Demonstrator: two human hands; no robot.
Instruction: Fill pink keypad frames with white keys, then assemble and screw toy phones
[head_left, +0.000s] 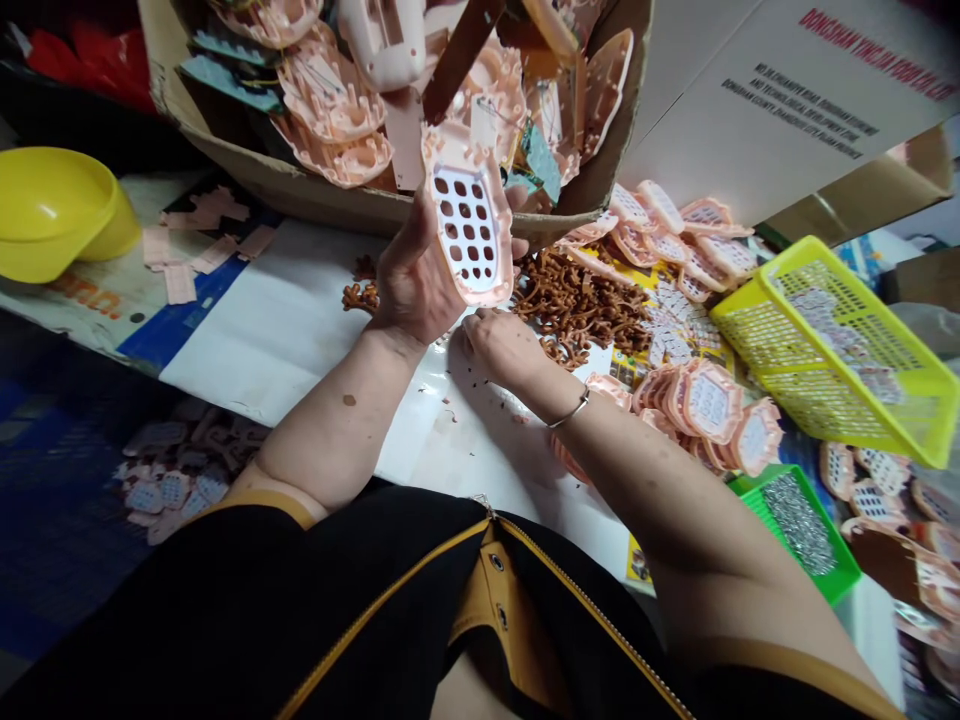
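My left hand (416,270) holds up a pink plastic shell (499,220), its fingers wrapped behind it. A white keypad panel (466,232) with rows of dark holes lies inside the shell. Just below the shell's lower edge is my right hand (501,345), fingers curled together over the white tabletop; whatever is between its fingertips is hidden. Small dark bits lie on the table beneath it. A heap of brown curled parts (585,305) spreads to the right of both hands.
A cardboard box (285,195) of pink shells stands behind the hands. Stacked pink shells (705,405), a yellow basket (840,375) and a green tray of screws (851,575) are at right. A yellow bowl (56,215) and flat pink pieces (180,283) lie left.
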